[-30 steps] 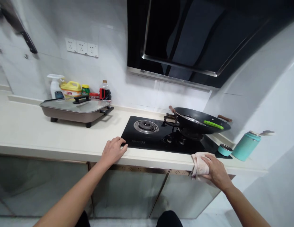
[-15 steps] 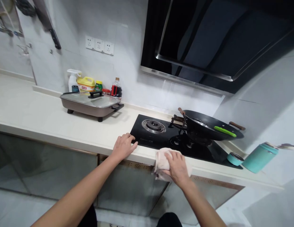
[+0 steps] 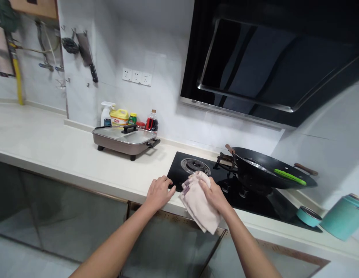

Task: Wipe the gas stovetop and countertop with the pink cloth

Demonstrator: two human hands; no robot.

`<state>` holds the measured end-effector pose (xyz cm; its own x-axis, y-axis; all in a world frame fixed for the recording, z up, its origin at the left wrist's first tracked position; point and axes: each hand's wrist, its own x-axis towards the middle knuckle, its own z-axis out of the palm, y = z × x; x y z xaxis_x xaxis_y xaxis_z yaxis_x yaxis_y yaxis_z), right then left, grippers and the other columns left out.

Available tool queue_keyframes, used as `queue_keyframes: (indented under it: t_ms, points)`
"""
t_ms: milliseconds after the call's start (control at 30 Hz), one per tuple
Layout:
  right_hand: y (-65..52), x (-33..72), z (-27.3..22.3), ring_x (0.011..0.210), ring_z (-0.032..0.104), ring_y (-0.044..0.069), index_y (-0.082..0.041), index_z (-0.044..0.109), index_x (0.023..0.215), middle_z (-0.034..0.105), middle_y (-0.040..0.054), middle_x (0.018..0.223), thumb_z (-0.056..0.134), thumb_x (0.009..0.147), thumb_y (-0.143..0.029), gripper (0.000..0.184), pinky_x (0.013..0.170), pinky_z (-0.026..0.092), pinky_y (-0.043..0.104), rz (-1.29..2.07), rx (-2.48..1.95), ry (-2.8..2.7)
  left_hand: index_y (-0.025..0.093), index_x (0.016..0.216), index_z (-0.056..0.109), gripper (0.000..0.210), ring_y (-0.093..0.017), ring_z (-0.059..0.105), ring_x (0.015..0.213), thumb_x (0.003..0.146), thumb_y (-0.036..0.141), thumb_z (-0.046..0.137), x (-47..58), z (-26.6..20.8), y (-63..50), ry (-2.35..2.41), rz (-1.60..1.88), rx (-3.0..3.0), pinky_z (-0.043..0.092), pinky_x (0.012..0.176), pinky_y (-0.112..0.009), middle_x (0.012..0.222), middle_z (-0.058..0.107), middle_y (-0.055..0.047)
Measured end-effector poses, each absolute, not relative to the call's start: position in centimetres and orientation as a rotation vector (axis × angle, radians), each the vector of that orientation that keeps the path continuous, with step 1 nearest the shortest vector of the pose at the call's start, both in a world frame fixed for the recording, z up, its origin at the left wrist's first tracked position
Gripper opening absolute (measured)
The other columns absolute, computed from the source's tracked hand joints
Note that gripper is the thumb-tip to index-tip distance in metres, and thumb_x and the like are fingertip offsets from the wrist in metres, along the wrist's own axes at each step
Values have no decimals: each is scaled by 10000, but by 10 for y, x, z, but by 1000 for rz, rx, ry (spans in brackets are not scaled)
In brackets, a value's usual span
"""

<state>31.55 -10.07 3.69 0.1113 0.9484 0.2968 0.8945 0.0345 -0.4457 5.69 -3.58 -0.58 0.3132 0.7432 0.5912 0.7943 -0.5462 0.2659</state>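
Note:
A pale pink folded cloth [image 3: 200, 206] is gripped in my right hand [image 3: 215, 195], which is above the front edge of the black gas stove [image 3: 193, 184]. The cloth hangs down past the counter's edge, and my right fingers are partly hidden by it. My left hand [image 3: 159, 192] rests on the counter edge at the stove's left front corner, its fingers spread and holding nothing. Just behind the cloth is the left burner [image 3: 195, 166]. A black wok [image 3: 260, 175] with wooden handles sits over the right burner, a bright green-handled utensil [image 3: 289, 177] in it.
Left on the counter [image 3: 60, 143] stands an electric pan [image 3: 121, 144] with a glass lid, bottles [image 3: 120, 116] behind it. A teal flask [image 3: 342, 216] and its cup [image 3: 309, 216] stand right. The range hood [image 3: 243, 98] overhangs the stove; a cleaver [image 3: 86, 54] hangs on the wall.
My right hand has lifted the cloth from the counter's front edge and moved it left, so it now hangs open. My left hand stays at the stove corner. The view has shifted.

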Motion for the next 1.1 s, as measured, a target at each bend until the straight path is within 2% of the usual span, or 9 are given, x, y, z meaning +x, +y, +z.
queue_keyframes:
  t_ms: [133, 267, 333, 433, 567, 733, 900, 1100]
  points:
    - [-76, 327, 42, 1104, 676, 274, -160, 631, 1292, 709, 166, 1212, 311, 1052, -523, 540, 916, 480, 363, 37, -2038, -1680, 243, 999, 725, 153, -254, 660, 1034, 964, 294, 584, 56, -6, -37, -1460, -1075, -2494, 461, 931, -422, 1104, 722, -66]
    - [-77, 331, 41, 1211, 593, 342, -150, 549, 1417, 574, 229, 1383, 396, 1011, -404, 503, 983, 438, 477, -193, -2136, -1599, 242, 1004, 720, 148, -243, 660, 1023, 970, 294, 587, 56, -7, -38, -1463, -1099, -2491, 459, 934, -409, 1113, 720, -61]
    - [-83, 329, 38, 1269, 546, 344, -199, 546, 1437, 541, 202, 1439, 374, 1022, -402, 494, 1033, 401, 500, -282, -2105, -1665, 240, 1010, 721, 149, -246, 659, 1024, 972, 300, 591, 56, -8, -38, -1460, -1110, -2493, 457, 935, -410, 1118, 719, -62]
    - [-89, 328, 27, 1317, 522, 339, -254, 588, 1426, 563, 152, 1462, 400, 1020, -497, 509, 1080, 377, 497, -312, -2062, -1954, 234, 1019, 725, 157, -253, 658, 1026, 975, 305, 593, 57, -8, -39, -1457, -1107, -2498, 458, 938, -416, 1117, 718, -68]
    - [-83, 336, 18, 1428, 458, 336, -208, 532, 1520, 481, 163, 1589, 415, 1009, -568, 636, 1154, 328, 471, -238, -2206, -2017, 229, 1038, 727, 170, -258, 653, 1025, 976, 317, 596, 58, -7, -38, -1450, -1109, -2531, 465, 948, -425, 1120, 713, -73]
    - [-56, 329, 30, 1368, 520, 319, -199, 580, 1471, 570, 171, 1506, 396, 1012, -557, 610, 1132, 345, 445, -205, -2286, -1915, 233, 1198, 695, 297, -301, 584, 1222, 965, 406, 632, 60, -10, -34, -1465, -1288, -2432, 455, 1027, -457, 1276, 660, -118]
    - [-18, 268, 37, 1352, 521, 323, -143, 599, 1418, 604, 216, 1438, 398, 1020, -513, 579, 1125, 336, 466, -209, -2210, -1919, 226, 1372, 611, 464, -332, 476, 1382, 991, 490, 594, 59, -8, -34, -1490, -1338, -2409, 414, 1123, -522, 1476, 548, -163]
    - [-1, 176, 30, 1397, 473, 257, -221, 608, 1394, 602, 114, 1486, 435, 1031, -405, 442, 1182, 298, 415, -181, -1820, -2235, 251, 1451, 567, 476, -336, 410, 1444, 1025, 456, 520, 53, -7, -31, -1577, -1431, -2343, 368, 1171, -546, 1564, 484, -145]
